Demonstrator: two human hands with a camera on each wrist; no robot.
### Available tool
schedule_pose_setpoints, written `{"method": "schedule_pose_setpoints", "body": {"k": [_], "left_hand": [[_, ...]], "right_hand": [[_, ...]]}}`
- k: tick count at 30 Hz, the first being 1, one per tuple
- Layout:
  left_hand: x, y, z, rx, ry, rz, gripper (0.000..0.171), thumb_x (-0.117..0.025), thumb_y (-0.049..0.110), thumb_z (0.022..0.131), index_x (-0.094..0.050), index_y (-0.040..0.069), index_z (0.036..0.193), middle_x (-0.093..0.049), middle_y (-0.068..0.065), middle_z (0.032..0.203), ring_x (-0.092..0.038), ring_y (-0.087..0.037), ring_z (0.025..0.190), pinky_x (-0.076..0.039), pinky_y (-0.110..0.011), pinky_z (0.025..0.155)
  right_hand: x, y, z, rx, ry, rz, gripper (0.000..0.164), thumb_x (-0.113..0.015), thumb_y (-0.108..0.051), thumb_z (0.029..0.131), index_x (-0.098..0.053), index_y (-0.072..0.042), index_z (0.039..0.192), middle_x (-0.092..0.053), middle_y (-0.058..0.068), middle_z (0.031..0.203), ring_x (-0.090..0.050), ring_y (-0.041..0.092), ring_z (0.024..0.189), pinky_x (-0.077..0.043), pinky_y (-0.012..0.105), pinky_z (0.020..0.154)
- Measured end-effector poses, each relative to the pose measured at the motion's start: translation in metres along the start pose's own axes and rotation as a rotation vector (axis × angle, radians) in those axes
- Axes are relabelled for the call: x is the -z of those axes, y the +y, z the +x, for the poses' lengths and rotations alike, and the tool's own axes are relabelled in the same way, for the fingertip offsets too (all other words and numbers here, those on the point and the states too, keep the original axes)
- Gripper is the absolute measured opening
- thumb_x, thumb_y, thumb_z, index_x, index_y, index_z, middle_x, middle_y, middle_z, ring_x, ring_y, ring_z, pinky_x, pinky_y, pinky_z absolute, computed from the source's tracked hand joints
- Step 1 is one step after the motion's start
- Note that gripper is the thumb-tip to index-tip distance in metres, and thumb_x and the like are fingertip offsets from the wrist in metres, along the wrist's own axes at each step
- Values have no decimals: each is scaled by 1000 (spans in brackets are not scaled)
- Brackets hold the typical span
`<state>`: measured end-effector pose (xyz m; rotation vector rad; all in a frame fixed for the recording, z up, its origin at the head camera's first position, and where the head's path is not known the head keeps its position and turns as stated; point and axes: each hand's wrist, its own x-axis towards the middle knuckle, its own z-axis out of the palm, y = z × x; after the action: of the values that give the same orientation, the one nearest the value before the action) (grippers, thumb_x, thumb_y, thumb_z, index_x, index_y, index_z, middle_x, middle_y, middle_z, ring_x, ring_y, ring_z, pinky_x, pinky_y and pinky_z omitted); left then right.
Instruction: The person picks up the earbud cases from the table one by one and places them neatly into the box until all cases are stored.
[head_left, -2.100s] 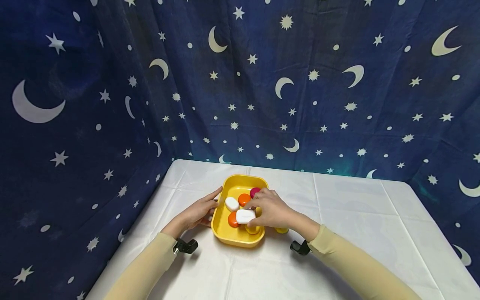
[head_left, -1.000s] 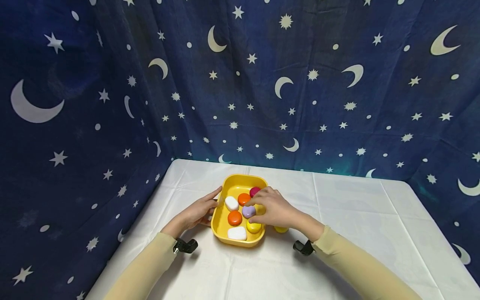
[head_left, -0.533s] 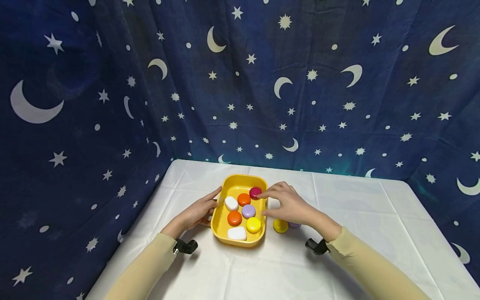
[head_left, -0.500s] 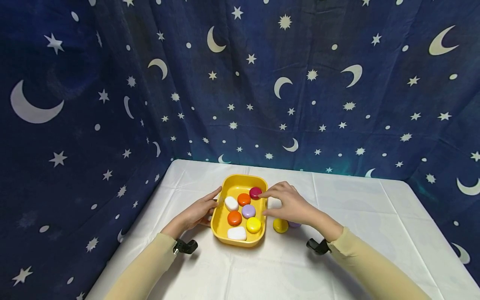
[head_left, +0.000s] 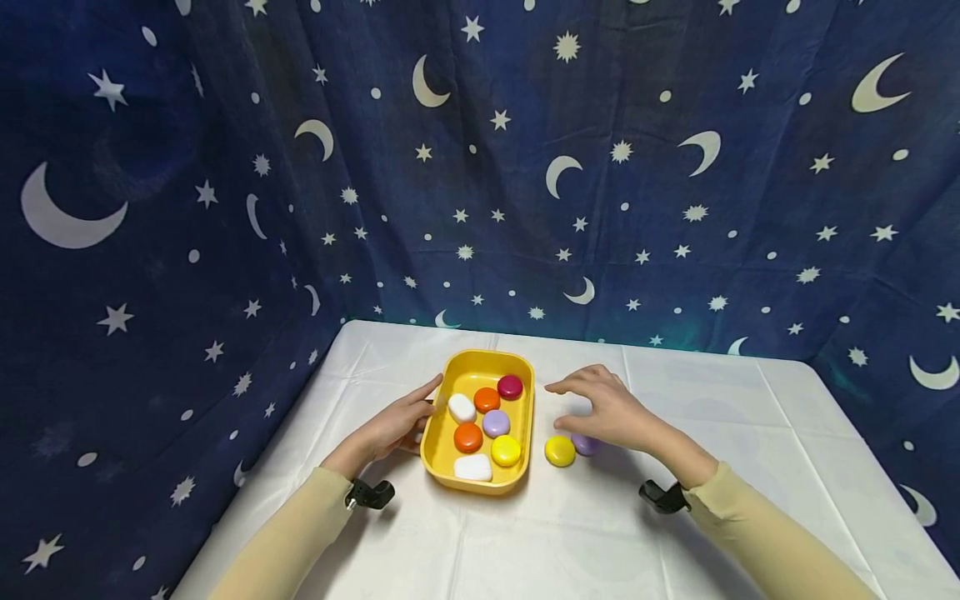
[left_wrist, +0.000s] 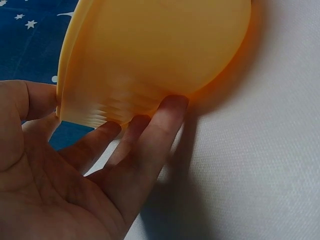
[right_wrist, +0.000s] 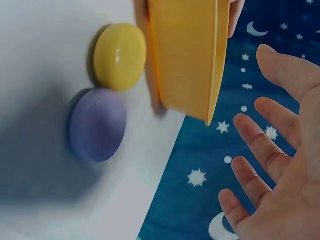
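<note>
In the head view a yellow tray holds several smooth rounded pieces. They include a crimson one, a lilac one, a yellow one, two orange ones and two white ones. At the tray's left side my left hand rests its fingertips against the outer wall; in the left wrist view those fingers are spread along the wall. To the right of the tray, my right hand is empty with its fingers apart. Just below it lie a yellow piece and a lilac piece, touching or nearly so.
A white cloth covers the table. Behind and to the left hangs a dark blue curtain with moons and stars, close to the table's far edge. Each wrist wears a black camera mount.
My right hand has let go of a white piece at the tray's near end and drawn out to the right, uncovering the yellow and lilac pieces on the table. The left hand has stayed put.
</note>
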<state>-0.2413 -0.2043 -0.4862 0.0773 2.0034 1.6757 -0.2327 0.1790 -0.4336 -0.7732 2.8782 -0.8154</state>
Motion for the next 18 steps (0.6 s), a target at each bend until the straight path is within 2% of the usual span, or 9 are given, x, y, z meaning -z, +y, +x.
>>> {"method": "schedule_pose_setpoints", "body": {"k": [10,18], "left_hand": [[-2,1,-1,14,14,7,64,-43,24,106,-21,37,164,-69,-24,105,-71,-28,95,-62,-45,73],[-1,0,0,6,14,-1,63,-44,24,107,-21,37,164,-71,-23,112,-70,-28,99,-62,-46,73]], "right_hand": [[1,27,-15,11,32,-12,54,-80,-38,86,-68,-24,137,-63,0,132,-42,29,129,-37,60,105],[2,41,-23,6,39,-1,58,-81,-41,86,-67,-23,138,-65,0,129,-44,30,128,-37,61,105]]}}
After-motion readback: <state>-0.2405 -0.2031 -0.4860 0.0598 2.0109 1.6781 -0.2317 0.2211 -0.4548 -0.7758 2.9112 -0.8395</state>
